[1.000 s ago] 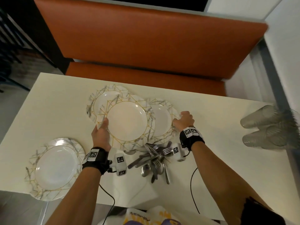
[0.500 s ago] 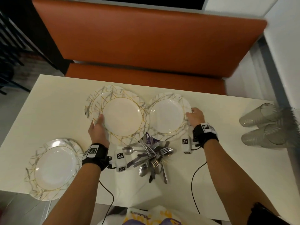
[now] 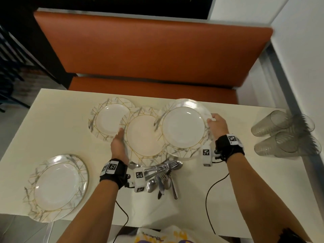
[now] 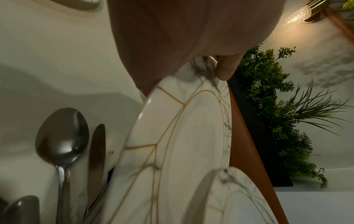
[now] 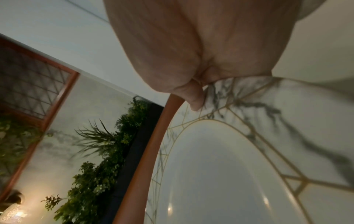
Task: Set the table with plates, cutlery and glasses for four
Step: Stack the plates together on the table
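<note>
Four round marble-patterned, gold-lined plates on the cream tabletop.
Your right hand (image 3: 216, 124) pinches the right plate (image 3: 183, 128) raised near the far edge; your left hand (image 3: 119, 146) grips the middle plate (image 3: 143, 135) rim.

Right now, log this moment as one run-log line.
phase: spreading plates | left hand: holds middle plate | right hand: grips right plate, lifted | cutlery pile: untouched | glasses: lying at right

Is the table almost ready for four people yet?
Not yet. One plate sits at the near left corner. The left hand holds the middle plate and the right hand holds another plate; a fourth plate lies beside them. The cutlery is piled up and the glasses lie at the right edge.
</note>
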Demonstrator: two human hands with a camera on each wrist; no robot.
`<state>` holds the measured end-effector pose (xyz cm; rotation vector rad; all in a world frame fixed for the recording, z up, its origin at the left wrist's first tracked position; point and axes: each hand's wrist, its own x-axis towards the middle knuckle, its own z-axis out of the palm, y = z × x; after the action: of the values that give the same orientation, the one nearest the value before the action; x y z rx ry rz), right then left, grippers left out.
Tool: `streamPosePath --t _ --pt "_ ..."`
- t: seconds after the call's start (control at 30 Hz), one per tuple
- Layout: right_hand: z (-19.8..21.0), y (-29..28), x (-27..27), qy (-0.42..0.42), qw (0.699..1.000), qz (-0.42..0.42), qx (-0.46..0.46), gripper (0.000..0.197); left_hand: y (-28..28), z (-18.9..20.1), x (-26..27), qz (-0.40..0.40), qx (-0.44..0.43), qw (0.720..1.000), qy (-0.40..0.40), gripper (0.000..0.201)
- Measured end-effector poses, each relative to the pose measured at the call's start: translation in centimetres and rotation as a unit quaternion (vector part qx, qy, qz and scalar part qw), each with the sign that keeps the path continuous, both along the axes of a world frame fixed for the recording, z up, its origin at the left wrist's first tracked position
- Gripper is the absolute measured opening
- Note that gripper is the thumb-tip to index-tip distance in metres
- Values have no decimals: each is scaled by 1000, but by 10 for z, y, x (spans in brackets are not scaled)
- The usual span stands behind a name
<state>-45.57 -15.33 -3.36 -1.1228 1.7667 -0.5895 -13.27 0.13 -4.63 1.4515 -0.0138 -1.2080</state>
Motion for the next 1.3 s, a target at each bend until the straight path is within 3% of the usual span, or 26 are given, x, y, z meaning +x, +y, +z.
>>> streamPosePath --t 0.2,0.3,0.37,0.43,0.47,0.6,0.63,0.73,0.9,1.13,1.23,1.3 --pt "-20 35 45 -38 997 45 47 28 3 1 -11 -25 36 998 55 65" --pt "-16 49 69 -7 995 90 31 36 2 -1 -11 -20 37 997 70 51" --pt "-15 55 84 -9 993 116 22 42 3 -3 -7 -29 23 996 82 66" --pt "-15 59 96 -10 991 132 7 48 1 -9 2 -26 29 998 46 81" --pt "-15 59 102 -12 991 131 1 49 -1 -8 5 -13 28 999 25 80" --pt "-20 59 127 -14 996 84 1 50 -1 -3 16 42 -8 997 -69 20" --pt "-22 59 134 -14 997 72 -1 50 1 -4 18 37 -9 994 -102 21" --pt "-23 62 160 -14 998 61 -7 52 9 -7 31 2 -11 983 -184 47" --pt "-20 77 218 1 996 87 10 53 22 -13 83 15 21 966 -256 60" --pt "-36 77 298 -24 983 182 11 45 35 -26 198 70 57 957 -275 55" --pt "-48 64 316 19 988 145 39 44 39 -29 239 71 54 953 -291 55" --pt "-59 56 324 84 988 111 66 55 41 -30 259 73 57 951 -295 55"
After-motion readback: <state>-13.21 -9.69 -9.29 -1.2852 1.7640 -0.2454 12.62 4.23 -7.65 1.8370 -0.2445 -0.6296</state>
